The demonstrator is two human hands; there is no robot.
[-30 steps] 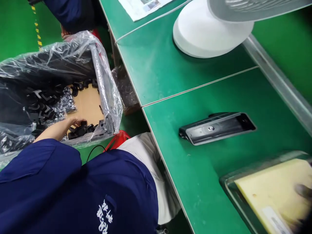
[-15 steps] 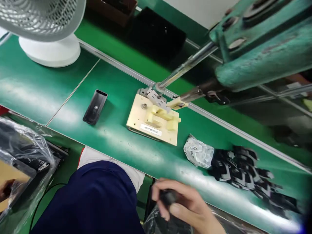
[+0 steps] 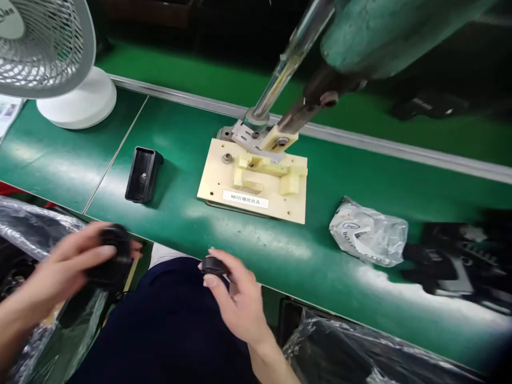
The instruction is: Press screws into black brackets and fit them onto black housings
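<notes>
My left hand (image 3: 76, 261), at the lower left, is closed around a black part (image 3: 114, 256), blurred by motion. Between the thumb and fingers of my right hand (image 3: 240, 298) is a small round black piece (image 3: 214, 265), held over the front edge of the bench. A cream fixture plate (image 3: 216, 178) with yellow blocks and a white label lies at the middle of the green bench (image 3: 180, 144), under a metal press arm. Left of it stands a black open tray (image 3: 142, 176) with a small shiny item inside.
A white fan (image 3: 80, 104) stands at the back left. Right of the fixture lie a crumpled plastic bag (image 3: 368, 234) and a pile of black parts (image 3: 452, 261). The green press body (image 3: 372, 37) hangs over the back. Plastic-lined containers (image 3: 340, 346) flank my lap.
My left hand has risen from the lower left container with a black part in it. My right hand has moved left, still holding its small piece. The head view has shifted.
</notes>
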